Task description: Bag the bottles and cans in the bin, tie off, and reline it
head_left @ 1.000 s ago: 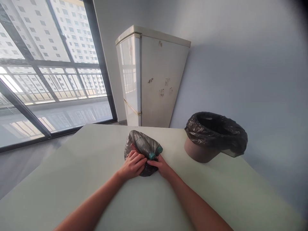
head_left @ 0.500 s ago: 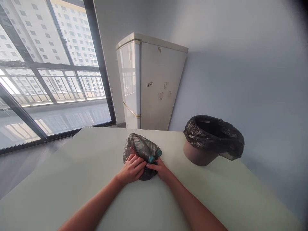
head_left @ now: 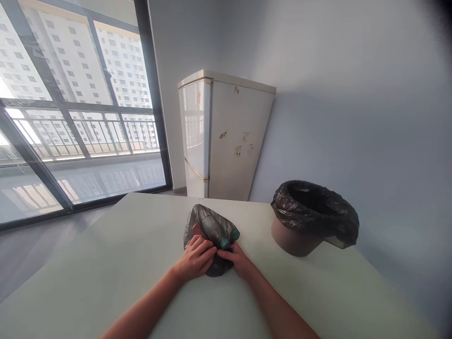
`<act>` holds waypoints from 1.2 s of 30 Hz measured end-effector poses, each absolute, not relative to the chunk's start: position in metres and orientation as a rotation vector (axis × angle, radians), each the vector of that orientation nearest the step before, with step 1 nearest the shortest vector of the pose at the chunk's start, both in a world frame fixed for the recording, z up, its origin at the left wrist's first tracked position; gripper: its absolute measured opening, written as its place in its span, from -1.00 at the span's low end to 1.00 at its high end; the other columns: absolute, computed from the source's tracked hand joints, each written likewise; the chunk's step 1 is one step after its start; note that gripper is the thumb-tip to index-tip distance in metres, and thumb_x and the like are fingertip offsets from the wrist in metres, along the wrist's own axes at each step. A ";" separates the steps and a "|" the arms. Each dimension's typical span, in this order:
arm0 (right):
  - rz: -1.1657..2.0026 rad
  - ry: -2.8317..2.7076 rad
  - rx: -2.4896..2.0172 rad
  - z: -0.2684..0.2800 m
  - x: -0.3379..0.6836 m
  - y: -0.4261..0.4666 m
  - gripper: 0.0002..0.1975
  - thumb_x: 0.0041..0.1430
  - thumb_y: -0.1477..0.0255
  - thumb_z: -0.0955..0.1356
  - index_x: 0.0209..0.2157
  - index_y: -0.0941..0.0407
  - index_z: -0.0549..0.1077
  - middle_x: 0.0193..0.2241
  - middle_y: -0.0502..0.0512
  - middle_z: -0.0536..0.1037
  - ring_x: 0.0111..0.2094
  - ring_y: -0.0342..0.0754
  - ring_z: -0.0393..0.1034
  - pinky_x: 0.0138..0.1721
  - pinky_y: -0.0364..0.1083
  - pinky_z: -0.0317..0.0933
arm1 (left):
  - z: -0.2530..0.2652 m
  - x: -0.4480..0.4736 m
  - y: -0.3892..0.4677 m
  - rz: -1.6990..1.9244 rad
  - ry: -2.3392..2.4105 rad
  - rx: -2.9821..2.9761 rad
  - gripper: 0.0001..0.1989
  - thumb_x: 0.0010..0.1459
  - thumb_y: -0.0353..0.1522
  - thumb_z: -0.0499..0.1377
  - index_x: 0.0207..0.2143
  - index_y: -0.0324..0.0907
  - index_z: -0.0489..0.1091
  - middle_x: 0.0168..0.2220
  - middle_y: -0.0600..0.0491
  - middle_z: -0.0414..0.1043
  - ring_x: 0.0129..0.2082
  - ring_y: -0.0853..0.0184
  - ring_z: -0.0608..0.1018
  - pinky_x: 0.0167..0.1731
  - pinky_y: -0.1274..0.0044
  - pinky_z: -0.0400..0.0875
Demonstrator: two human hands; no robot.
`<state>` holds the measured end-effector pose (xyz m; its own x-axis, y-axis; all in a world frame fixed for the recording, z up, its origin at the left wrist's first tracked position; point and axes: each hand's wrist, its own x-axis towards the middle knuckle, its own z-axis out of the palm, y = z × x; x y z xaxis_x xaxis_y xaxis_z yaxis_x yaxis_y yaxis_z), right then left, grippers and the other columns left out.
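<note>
A filled black plastic garbage bag (head_left: pixel 212 223) rests on the pale green table in front of me. Through its thin film show green, bottle-like shapes and something reddish, which I cannot make out further. My left hand (head_left: pixel 197 256) is closed on the near left side of the bag, fingers curled over the plastic. From the right, my right hand (head_left: pixel 238 258) grips the gathered plastic, its thumb pointing toward the left fingers. Both hands almost meet at the bag's near side. The bag hides the right fingertips.
To the right stands a brownish trash can (head_left: pixel 294 238) lined with a black bag (head_left: pixel 314 205) folded over its rim. The table (head_left: pixel 141 245) reaches toward a white fridge (head_left: pixel 240 141) beyond its far edge. A glass sliding door (head_left: pixel 88 108) is at left, a wall at right.
The whole scene sits slightly lower in view, as if the camera tilted up. Both hands keep their hold on the bag, with hardly any movement.
</note>
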<state>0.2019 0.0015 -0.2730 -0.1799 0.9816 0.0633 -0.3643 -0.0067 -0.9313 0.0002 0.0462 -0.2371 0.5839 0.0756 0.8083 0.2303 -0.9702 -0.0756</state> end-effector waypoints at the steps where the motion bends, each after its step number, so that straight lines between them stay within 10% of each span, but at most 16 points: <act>1: 1.470 -1.064 -0.817 -0.273 0.202 0.001 -0.50 -0.02 0.21 0.63 -0.05 0.10 0.61 -0.12 0.10 0.66 -0.03 0.12 0.51 0.13 0.09 0.31 | -0.237 0.000 0.046 -1.332 -0.267 -2.643 -0.81 0.29 -0.55 0.13 -0.07 -0.26 0.43 -0.23 -0.09 0.50 -0.27 0.25 0.40 -0.18 0.35 0.39; 36: 1.380 -1.066 -0.885 -0.290 0.202 0.006 -0.38 -0.07 0.27 0.63 0.05 0.11 0.56 0.03 0.17 0.63 0.14 0.25 0.45 0.27 0.19 0.18 | -0.248 -0.003 0.039 -1.271 -0.331 -2.640 -0.73 0.27 -0.57 0.02 -0.05 -0.26 0.41 -0.20 -0.10 0.53 -0.31 0.24 0.40 -0.22 0.34 0.34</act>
<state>0.2021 0.0059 -0.2897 -0.0933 0.9934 0.0660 -0.3148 0.0335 -0.9486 -0.0034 0.0390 -0.2485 0.6071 0.1165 0.7860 0.2816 -0.9566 -0.0757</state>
